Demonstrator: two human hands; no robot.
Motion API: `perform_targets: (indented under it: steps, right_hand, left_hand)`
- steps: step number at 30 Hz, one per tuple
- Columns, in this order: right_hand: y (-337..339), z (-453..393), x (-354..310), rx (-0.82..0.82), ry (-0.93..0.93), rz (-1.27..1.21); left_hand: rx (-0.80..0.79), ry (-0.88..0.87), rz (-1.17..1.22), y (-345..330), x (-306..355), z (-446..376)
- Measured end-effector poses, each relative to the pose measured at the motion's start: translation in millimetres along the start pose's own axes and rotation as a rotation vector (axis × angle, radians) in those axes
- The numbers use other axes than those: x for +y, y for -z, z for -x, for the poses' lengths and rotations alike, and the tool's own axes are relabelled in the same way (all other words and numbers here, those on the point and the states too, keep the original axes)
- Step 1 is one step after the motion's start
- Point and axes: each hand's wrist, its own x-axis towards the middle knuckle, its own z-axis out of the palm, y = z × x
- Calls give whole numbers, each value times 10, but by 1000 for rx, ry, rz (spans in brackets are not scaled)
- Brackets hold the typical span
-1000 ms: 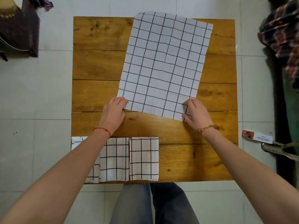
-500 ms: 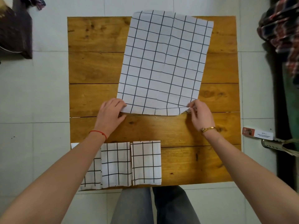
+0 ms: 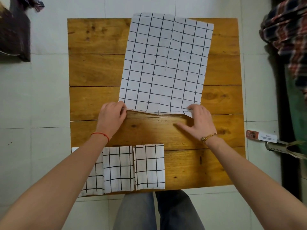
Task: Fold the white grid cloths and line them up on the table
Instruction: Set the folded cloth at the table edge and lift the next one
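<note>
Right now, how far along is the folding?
Done: three folded cloths sit in a row along the table's near edge. In hand: the left hand and right hand pinch the near corners of an open cloth. Left: folding it and adding it to the row.

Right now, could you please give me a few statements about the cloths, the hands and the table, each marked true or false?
1. Three folded cloths lie in a row along the near edge of the table. True.
2. The left hand and right hand pinch the near corners of the open cloth. True.
3. The open cloth is already folded in half. False: it lies spread out, only its near edge lifted.
4. The folded cloths sit at the table's right end. False: they sit at the left.
</note>
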Motion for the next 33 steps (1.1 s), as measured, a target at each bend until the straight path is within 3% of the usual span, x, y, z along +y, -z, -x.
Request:
perform_targets:
  steps: [6,15,24,33]
  right_hand:
    - [-64,22,-200,169,-8,41]
    - [302,17,-221,114,-3,16]
    - [1202,142,-286,21,-29,-88]
    - [2436,434,-406,141,77,-181]
  left_hand:
    - [-16,17,-22,55,4,46]
    - [0,32,-35,463,61,176]
    - [123,-11,59,1251,409,436]
    - [364,-116,109,2212,979,759]
